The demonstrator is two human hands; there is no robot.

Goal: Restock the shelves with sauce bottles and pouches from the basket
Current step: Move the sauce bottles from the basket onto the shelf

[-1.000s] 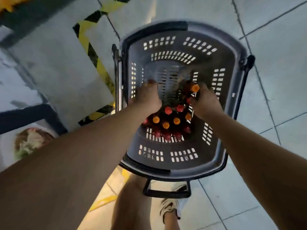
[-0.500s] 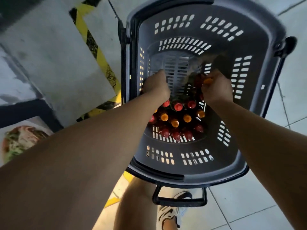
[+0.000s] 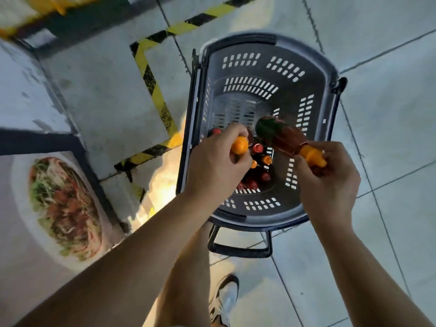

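Above the basket (image 3: 316,67), each hand's grip pinched an orange-capped sauce bottle: left hand (image 3: 212,166), right hand (image 3: 330,182).

Left-held bottle (image 3: 240,145) mostly behind hands (image 3: 215,165)

Nothing legible is showing anywhere. The green label on the sauce bottle (image 3: 280,134) is blurring into plain colour — no brand or words coming through. The printed food picture (image 3: 63,206) at the left is carrying no readable lettering, and the yellow-and-black floor tape (image 3: 153,86) is bearing stripes and scuffs only.
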